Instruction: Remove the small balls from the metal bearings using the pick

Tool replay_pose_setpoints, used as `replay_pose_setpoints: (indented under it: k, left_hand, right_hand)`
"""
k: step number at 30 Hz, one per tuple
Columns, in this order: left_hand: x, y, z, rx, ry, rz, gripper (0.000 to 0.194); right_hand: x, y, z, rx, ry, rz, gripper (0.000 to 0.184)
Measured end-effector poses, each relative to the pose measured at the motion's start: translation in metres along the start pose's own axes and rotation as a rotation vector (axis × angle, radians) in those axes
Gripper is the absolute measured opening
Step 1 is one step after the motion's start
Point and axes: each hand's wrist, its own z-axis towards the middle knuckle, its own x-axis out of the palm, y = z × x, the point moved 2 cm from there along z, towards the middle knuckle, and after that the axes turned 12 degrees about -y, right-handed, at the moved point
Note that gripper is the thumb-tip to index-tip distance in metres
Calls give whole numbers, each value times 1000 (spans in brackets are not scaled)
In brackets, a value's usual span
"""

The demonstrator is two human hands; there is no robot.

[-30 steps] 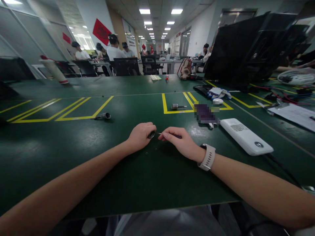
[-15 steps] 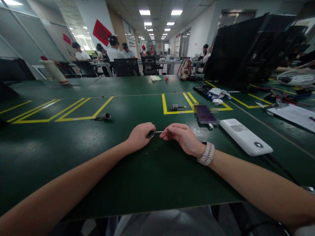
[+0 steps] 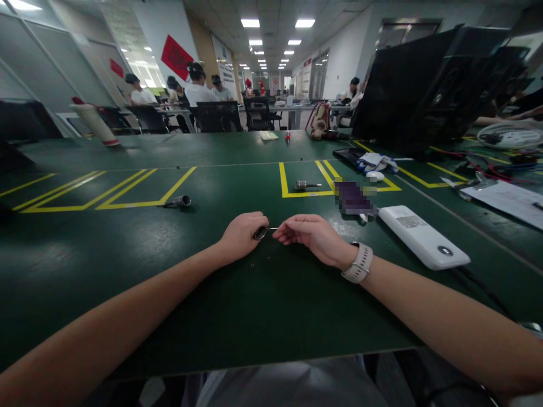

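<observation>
My left hand [image 3: 241, 236] is closed around a dark metal cylinder [image 3: 259, 232], its round, hollow end facing me. From the right, my right hand [image 3: 311, 234] pinches a thin, shiny metal rod [image 3: 272, 228], whose left end meets the cylinder's side. The fingers hide the rest of the rod, so its kind does not show. Below the hands, a tiny dark ring-like piece [image 3: 252, 265] and a second tiny piece [image 3: 268, 258] lie on the green table [image 3: 271, 316]. A pale wristwatch strap circles my right wrist.
Similar metal cylinders with thin stems lie at left [image 3: 181, 201] and beyond my hands [image 3: 302, 185]. At right are a blurred-out phone [image 3: 355, 196], a white power bank [image 3: 424, 236] with a cable, gloves [image 3: 375, 161] and a clipboard [image 3: 509, 198]. People sit in the background.
My right hand has shifted very slightly left, and less of the thin rod shows between the hands. My left hand keeps its hold on the cylinder.
</observation>
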Motion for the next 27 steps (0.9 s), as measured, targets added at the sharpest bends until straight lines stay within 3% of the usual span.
replay_pose_setpoints:
  k: [6, 9, 12, 14, 16, 23, 27]
  left_hand:
    - [1, 5, 0, -41, -40, -70, 11]
    - [2, 7, 0, -70, -41, -47, 10]
    - [3, 6, 0, -50, -12, 37, 10]
    - [3, 3, 1, -16, 12, 94, 11]
    - [2, 1, 1, 12, 26, 126, 12]
    - [0, 0, 1, 33, 8, 69, 12]
    - [1, 0, 2, 5, -9, 24, 10]
  right_hand:
    - [-3, -5, 6, 67, 6, 92, 20]
    - [4, 1, 0, -98, -44, -77, 19]
    - [13, 10, -10, -307, -70, -409, 18]
    - [16, 15, -14, -362, -70, -550, 17]
    - [15, 16, -14, -326, -70, -528, 16]
    - [3, 0, 0, 86, -10, 70, 18]
    - [3, -4, 2, 120, -30, 124, 17]
